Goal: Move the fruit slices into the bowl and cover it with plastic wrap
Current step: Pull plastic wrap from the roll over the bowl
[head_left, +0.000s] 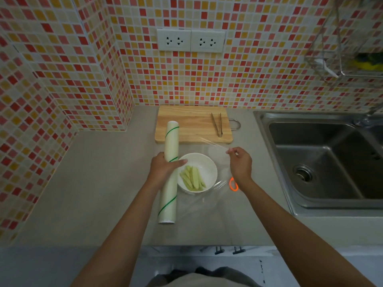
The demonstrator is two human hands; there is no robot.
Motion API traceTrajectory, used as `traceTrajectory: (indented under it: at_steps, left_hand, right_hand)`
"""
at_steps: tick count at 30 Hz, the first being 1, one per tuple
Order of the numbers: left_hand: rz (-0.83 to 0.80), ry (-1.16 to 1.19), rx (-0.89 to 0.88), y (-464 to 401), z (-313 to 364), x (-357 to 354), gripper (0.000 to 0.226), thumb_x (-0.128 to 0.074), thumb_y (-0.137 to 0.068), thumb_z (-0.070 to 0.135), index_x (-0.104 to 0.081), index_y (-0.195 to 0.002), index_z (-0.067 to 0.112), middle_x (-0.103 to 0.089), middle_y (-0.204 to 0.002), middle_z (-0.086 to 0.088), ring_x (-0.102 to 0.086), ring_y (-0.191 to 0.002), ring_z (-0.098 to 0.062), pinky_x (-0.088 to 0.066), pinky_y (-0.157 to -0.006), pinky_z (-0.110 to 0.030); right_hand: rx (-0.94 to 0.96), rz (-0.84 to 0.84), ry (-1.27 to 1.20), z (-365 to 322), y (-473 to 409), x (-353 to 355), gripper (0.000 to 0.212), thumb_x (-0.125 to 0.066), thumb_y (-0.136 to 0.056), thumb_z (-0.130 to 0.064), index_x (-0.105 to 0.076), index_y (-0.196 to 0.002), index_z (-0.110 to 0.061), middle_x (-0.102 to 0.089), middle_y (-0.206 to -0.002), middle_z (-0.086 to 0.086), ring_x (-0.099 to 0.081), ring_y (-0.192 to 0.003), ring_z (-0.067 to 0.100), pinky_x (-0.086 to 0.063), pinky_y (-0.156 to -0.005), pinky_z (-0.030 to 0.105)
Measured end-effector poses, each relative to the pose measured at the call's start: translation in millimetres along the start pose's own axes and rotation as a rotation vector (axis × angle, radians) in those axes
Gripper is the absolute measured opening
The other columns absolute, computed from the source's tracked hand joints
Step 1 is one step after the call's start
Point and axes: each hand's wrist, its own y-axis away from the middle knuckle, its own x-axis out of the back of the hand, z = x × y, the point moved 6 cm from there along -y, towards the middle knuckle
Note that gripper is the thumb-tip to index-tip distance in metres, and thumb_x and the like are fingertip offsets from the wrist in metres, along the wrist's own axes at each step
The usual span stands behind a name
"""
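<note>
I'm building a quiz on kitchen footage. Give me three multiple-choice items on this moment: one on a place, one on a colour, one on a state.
1. Where do the tongs lie?
A. in the sink
B. on the cutting board
C. in the bowl

2. What colour are the stripes on the plastic wrap roll?
A. green
B. red
C. blue

3. What is the right hand doing?
A. resting flat on the counter
B. gripping the tongs
C. pinching the edge of the plastic film

Answers:
1 B: the tongs rest on the wooden board behind the bowl.
2 A: thin green lines spiral round the roll.
3 C: its fingertips pinch the clear sheet drawn over the bowl, while the left hand holds the roll.
</note>
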Motion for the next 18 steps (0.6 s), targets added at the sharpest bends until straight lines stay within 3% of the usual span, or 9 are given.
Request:
traceTrajectory:
  at_steps: [3,8,11,18]
  left_hand:
    - [0.065,0.005,0.008,-3,-6,6,0.051,-0.085,-0.064,0.033,-0.062,-0.105,0.013,-0.067,-0.097,-0.002,-0.066,-0.084,-0.019,-0.053,-0.071,-0.031]
    - [0.073,-0.053,-0.045,-9,-14,6,0.031,-0.071,-0.079,0.037,-0.062,-0.104,0.02,-0.066,-0.093,0.005,-0.063,-0.082,-0.012,-0.044,-0.059,-0.022]
    - [0.077,-0.079,-0.033,-12,-22,5,0.027,-0.065,-0.084,0.036,-0.055,-0.105,0.022,-0.061,-0.094,0.004,-0.059,-0.081,-0.013,-0.041,-0.061,-0.025]
    - [0.089,-0.035,0.005,-17,-34,1,0.028,-0.06,-0.088,0.033,-0.054,-0.112,0.021,-0.059,-0.099,0.003,-0.058,-0.087,-0.016,-0.041,-0.069,-0.029]
  right_hand:
    - [-0.002,-0.026,0.043,8,-5,-3,0.023,-0.052,-0.095,-0.02,-0.069,-0.088,-0.006,-0.062,-0.08,-0.001,-0.053,-0.068,0.01,-0.036,-0.06,0.022]
    - [0.011,-0.06,0.114,23,-9,-12,0.023,-0.051,-0.096,-0.02,-0.069,-0.088,-0.007,-0.065,-0.08,-0.001,-0.055,-0.07,0.015,-0.034,-0.062,0.023]
    - [0.034,-0.09,0.148,31,-9,-20,0.023,-0.05,-0.096,-0.021,-0.068,-0.087,-0.009,-0.065,-0.079,-0.002,-0.056,-0.07,0.015,-0.034,-0.058,0.024]
    - [0.004,-0.147,0.212,49,-11,-33,0.023,-0.05,-0.095,-0.021,-0.066,-0.086,-0.008,-0.07,-0.086,0.008,-0.061,-0.078,0.025,-0.047,-0.071,0.036]
